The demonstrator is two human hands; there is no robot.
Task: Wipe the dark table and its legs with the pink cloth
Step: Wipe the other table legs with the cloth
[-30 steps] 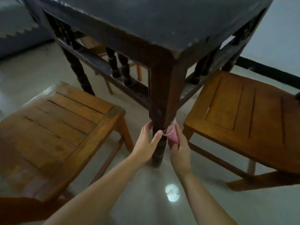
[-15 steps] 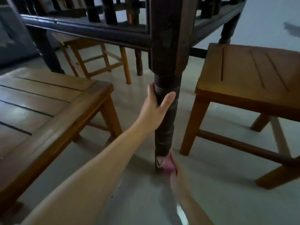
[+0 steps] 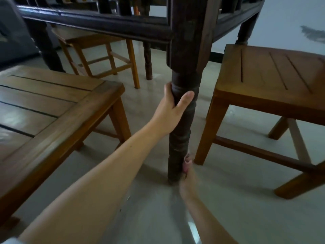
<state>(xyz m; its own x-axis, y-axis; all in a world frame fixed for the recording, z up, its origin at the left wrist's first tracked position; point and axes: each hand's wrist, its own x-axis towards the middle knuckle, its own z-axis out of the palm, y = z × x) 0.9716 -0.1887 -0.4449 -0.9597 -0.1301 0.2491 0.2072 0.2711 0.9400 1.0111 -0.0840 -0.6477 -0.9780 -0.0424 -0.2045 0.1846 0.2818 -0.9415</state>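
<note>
Left hand [image 3: 173, 110] gripping table leg [image 3: 182, 120], right hand [image 3: 187, 184] pinching pink cloth [image 3: 186, 162] against it

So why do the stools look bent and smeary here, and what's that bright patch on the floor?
Head view: the wide-angle lens bows the brown slatted wooden stool and the dark table's rail near the edges. Motion blur softens the right hand pressing the pink cloth low on the dark turned table leg, and the gripping left hand. The glossy pale floor reflects a light at bottom.
</note>
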